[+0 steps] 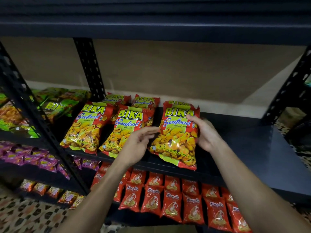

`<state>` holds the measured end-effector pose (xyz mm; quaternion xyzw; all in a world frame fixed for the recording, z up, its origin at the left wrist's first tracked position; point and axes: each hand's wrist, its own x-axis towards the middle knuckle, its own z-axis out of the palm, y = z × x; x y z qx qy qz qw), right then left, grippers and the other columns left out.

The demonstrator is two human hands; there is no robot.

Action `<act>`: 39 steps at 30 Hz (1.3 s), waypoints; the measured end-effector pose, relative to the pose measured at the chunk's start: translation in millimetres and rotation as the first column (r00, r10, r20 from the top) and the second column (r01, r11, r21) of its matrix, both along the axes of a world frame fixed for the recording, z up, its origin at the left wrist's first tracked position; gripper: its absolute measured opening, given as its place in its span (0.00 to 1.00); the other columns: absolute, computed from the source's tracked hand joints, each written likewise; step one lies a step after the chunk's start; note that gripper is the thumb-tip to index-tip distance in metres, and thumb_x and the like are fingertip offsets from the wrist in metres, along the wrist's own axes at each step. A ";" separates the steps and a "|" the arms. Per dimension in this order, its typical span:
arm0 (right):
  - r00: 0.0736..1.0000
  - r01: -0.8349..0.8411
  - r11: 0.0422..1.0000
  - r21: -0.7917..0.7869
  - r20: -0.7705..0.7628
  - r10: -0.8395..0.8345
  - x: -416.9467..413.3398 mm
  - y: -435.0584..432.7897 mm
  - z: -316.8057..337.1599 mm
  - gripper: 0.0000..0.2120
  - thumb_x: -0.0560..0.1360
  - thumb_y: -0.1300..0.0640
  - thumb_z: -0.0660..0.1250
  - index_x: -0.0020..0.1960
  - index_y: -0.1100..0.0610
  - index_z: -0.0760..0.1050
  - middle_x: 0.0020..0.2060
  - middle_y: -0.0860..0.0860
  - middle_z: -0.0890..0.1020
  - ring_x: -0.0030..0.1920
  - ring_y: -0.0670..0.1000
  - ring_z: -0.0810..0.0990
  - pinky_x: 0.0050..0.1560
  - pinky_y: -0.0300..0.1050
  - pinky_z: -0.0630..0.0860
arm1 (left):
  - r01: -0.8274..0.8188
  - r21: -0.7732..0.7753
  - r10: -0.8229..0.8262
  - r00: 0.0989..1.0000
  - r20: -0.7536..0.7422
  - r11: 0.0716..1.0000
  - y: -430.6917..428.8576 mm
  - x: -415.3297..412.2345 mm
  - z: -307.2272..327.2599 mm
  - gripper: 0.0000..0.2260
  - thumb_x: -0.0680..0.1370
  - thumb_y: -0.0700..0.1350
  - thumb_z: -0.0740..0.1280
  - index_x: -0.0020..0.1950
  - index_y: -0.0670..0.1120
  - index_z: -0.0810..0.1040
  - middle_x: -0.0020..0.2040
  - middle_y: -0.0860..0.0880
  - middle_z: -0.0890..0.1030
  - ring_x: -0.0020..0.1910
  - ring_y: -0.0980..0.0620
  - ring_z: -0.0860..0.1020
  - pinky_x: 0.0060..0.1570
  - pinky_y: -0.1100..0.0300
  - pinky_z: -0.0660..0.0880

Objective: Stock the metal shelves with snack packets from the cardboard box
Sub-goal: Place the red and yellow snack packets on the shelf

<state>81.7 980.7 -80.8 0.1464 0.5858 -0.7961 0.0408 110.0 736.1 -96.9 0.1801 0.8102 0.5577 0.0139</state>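
Observation:
A red and yellow Bika Seafood packet (176,135) lies on the dark metal shelf (252,145), its bottom hanging over the front edge. My right hand (205,132) grips its right side, thumb over the front. My left hand (141,143) is open with relaxed fingers, its fingertips at the packet's left edge. Two more Bika Seafood packets (84,126) (124,130) lie side by side to the left, with others behind them (144,101). The cardboard box is out of view.
The shelf below holds rows of small red Alang-Ka packets (171,202). The left rack carries green Bika bags (55,105), purple packets (33,158) and orange packets (50,190). Black perforated uprights (90,69) (289,88) frame the bay. Bare shelf lies right of my right hand.

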 end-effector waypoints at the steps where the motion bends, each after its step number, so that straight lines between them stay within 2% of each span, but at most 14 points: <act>1: 1.000 0.001 1.000 0.015 -0.012 0.000 -1.2 -1.8 -1.4 0.43 0.63 0.51 0.81 0.71 0.58 0.66 0.54 0.58 0.85 0.53 0.56 0.85 0.51 0.56 0.82 | -0.058 0.014 0.058 0.998 0.001 0.998 6.1 -1.9 0.7 0.23 0.81 0.30 0.54 0.63 0.53 0.77 0.63 0.55 0.78 0.60 0.63 0.76 0.66 0.61 0.72; 3: 0.999 0.003 0.997 0.076 -0.036 0.000 -3.9 -6.4 -4.0 0.35 0.66 0.54 0.79 0.67 0.56 0.66 0.53 0.58 0.85 0.52 0.56 0.86 0.54 0.58 0.81 | -0.123 -0.023 0.123 0.992 -0.007 0.992 21.8 -4.1 2.1 0.16 0.84 0.40 0.55 0.67 0.54 0.74 0.61 0.53 0.78 0.51 0.66 0.77 0.55 0.68 0.73; 4: 0.999 0.008 0.995 0.104 -0.047 -0.003 -5.4 -9.1 -6.0 0.30 0.68 0.55 0.79 0.64 0.54 0.67 0.53 0.57 0.85 0.51 0.55 0.86 0.54 0.56 0.81 | -0.125 -0.077 0.125 0.992 -0.005 0.989 31.2 -5.6 1.1 0.16 0.85 0.46 0.56 0.72 0.53 0.70 0.64 0.51 0.77 0.54 0.63 0.77 0.55 0.66 0.73; 6: 0.996 0.039 0.985 0.168 -0.089 -0.024 -7.1 -14.4 -9.1 0.22 0.70 0.55 0.77 0.58 0.52 0.69 0.50 0.55 0.85 0.48 0.52 0.86 0.50 0.50 0.82 | -0.086 -0.236 0.084 0.996 -0.020 0.968 51.0 -7.1 -5.1 0.25 0.83 0.57 0.55 0.79 0.51 0.59 0.77 0.51 0.65 0.72 0.56 0.66 0.71 0.58 0.64; 8: 0.991 0.069 0.970 0.233 -0.125 -0.040 -9.0 -15.5 -14.4 0.19 0.71 0.53 0.78 0.56 0.51 0.72 0.48 0.53 0.86 0.46 0.50 0.86 0.46 0.45 0.81 | -0.086 -0.379 0.068 0.996 -0.061 0.921 67.1 -5.9 -14.1 0.32 0.81 0.65 0.51 0.81 0.51 0.49 0.81 0.52 0.51 0.79 0.54 0.51 0.76 0.53 0.53; 12: 0.990 0.084 0.891 0.446 -0.142 -0.022 -11.9 -10.2 -20.5 0.22 0.71 0.46 0.77 0.60 0.54 0.77 0.47 0.49 0.86 0.44 0.45 0.86 0.47 0.42 0.81 | -0.237 -0.517 0.132 0.964 -0.231 0.823 81.5 -6.0 -36.0 0.36 0.80 0.68 0.46 0.81 0.50 0.40 0.81 0.50 0.41 0.79 0.52 0.42 0.77 0.54 0.47; 16: 0.987 0.089 0.869 0.487 -0.161 -0.010 -12.2 -6.5 -23.4 0.19 0.73 0.47 0.75 0.59 0.53 0.76 0.47 0.47 0.85 0.43 0.42 0.85 0.43 0.37 0.79 | -0.335 -0.582 0.174 0.933 -0.315 0.741 88.9 -7.6 -48.9 0.37 0.79 0.70 0.45 0.79 0.52 0.36 0.80 0.49 0.39 0.80 0.44 0.43 0.78 0.48 0.52; 20: 0.978 0.159 0.878 0.452 -0.191 -0.079 -17.1 -3.2 -26.1 0.31 0.74 0.49 0.75 0.72 0.59 0.70 0.52 0.52 0.84 0.47 0.45 0.84 0.44 0.38 0.79 | -0.377 -0.605 0.210 0.920 -0.330 0.701 94.5 -7.7 -49.1 0.37 0.76 0.73 0.44 0.79 0.58 0.35 0.80 0.48 0.37 0.78 0.35 0.53 0.72 0.40 0.60; 24: 0.968 0.231 0.891 0.390 -0.187 -0.168 -18.6 -2.0 -25.4 0.31 0.76 0.52 0.73 0.74 0.62 0.66 0.49 0.52 0.84 0.45 0.46 0.83 0.42 0.40 0.78 | -0.401 -0.603 0.245 0.913 -0.327 0.690 102.9 -3.8 -46.4 0.39 0.75 0.74 0.46 0.79 0.58 0.36 0.81 0.47 0.38 0.74 0.34 0.60 0.68 0.39 0.64; 27: 0.962 0.255 0.892 0.373 -0.188 -0.196 -17.3 -1.6 -25.4 0.30 0.76 0.53 0.72 0.74 0.62 0.67 0.46 0.50 0.83 0.43 0.43 0.82 0.39 0.38 0.76 | -0.390 -0.615 0.246 0.919 -0.309 0.686 105.9 -4.7 -44.9 0.39 0.75 0.74 0.46 0.79 0.58 0.36 0.81 0.47 0.39 0.75 0.34 0.59 0.70 0.39 0.62; 30: 0.962 0.262 0.875 0.407 -0.183 -0.202 -16.4 1.4 -24.7 0.29 0.77 0.52 0.72 0.73 0.62 0.68 0.54 0.55 0.83 0.44 0.44 0.82 0.41 0.39 0.77 | -0.346 -0.617 0.217 0.936 -0.276 0.707 104.9 -6.6 -42.7 0.39 0.75 0.75 0.46 0.79 0.59 0.36 0.81 0.48 0.38 0.78 0.34 0.52 0.72 0.37 0.57; 33: 0.963 0.261 0.849 0.458 -0.188 -0.195 -14.4 5.3 -20.6 0.26 0.78 0.52 0.70 0.71 0.62 0.70 0.56 0.56 0.83 0.45 0.45 0.82 0.42 0.40 0.77 | -0.306 -0.608 0.194 0.950 -0.245 0.732 100.9 -8.4 -38.4 0.38 0.76 0.74 0.46 0.79 0.59 0.37 0.80 0.48 0.38 0.79 0.36 0.46 0.73 0.36 0.50; 36: 0.964 0.258 0.820 0.511 -0.193 -0.183 -5.5 8.8 -14.5 0.23 0.79 0.53 0.69 0.70 0.61 0.71 0.58 0.56 0.82 0.48 0.47 0.81 0.49 0.43 0.78 | -0.284 -0.571 0.191 0.957 -0.219 0.770 91.6 -6.5 -29.2 0.37 0.77 0.72 0.47 0.81 0.55 0.43 0.81 0.48 0.40 0.79 0.40 0.44 0.74 0.38 0.49; 39: 0.958 0.273 0.763 0.586 -0.240 -0.159 13.0 8.2 -4.9 0.21 0.79 0.52 0.69 0.68 0.59 0.73 0.59 0.54 0.81 0.53 0.48 0.79 0.50 0.40 0.75 | -0.299 -0.501 0.200 0.949 -0.242 0.812 76.1 2.9 -16.7 0.35 0.80 0.68 0.50 0.81 0.50 0.53 0.81 0.47 0.44 0.79 0.43 0.49 0.75 0.43 0.54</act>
